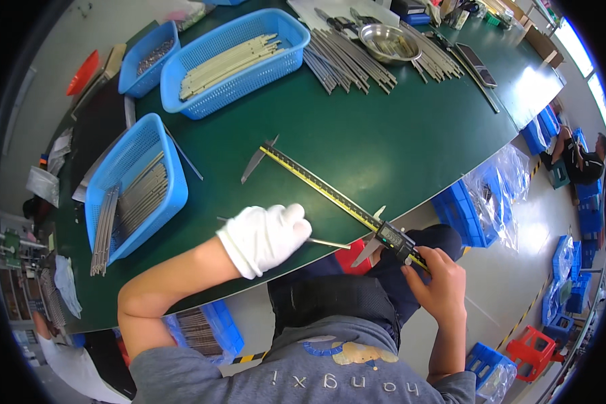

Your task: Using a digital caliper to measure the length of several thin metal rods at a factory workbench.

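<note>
A green table (303, 128) carries 2 blue baskets (242, 86) of rods (232, 64). Over its near edge slants a digital caliper (323, 188). The gloved left hand (266, 237) is fisted; the right hand (441, 279) clamps the caliper's display end. A thin metal rod (330, 244) apparently runs through the left fist.

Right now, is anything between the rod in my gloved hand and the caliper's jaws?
Nothing visible; the rod sticks out of your left hand toward the caliper, with only a red object showing behind the gap.
</note>
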A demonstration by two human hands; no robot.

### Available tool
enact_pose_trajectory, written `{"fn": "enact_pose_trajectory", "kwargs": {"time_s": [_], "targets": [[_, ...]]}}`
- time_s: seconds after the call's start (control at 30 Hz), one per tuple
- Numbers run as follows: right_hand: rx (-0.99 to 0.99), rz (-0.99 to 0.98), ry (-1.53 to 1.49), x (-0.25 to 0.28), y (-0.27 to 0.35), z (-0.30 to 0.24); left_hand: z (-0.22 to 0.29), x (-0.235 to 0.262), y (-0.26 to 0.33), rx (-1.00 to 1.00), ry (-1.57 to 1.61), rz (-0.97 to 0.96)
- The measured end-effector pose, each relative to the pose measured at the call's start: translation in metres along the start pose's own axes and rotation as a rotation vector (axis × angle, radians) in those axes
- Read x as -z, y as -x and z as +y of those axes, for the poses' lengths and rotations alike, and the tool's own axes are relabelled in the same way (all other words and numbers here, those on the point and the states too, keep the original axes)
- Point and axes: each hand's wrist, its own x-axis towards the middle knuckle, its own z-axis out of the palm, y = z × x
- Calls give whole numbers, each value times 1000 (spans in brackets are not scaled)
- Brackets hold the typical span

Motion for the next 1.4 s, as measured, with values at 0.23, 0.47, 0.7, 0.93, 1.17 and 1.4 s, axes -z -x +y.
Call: {"fn": "enact_pose_trajectory", "kwargs": {"time_s": [0.23, 0.47, 0.7, 0.93, 1.17, 1.4], "targets": [[33, 19, 17, -1, 2, 6, -130, 51, -61, 109, -42, 549], [54, -32, 25, -3, 5, 6, -243, -14, -89, 627, 213, 427], [114, -4, 4, -1, 5, 12, -213, 19, -55, 741, 16, 309], [148, -27, -31, -1, -4, 18, -187, 60, 140, 1453, -189, -428], [104, -36, -21, 3, -6, 18, -166, 26, 175, 1488, -265, -483], [51, -40, -34, 3, -9, 4, -172, 35, 186, 1360, -269, 132]]}}
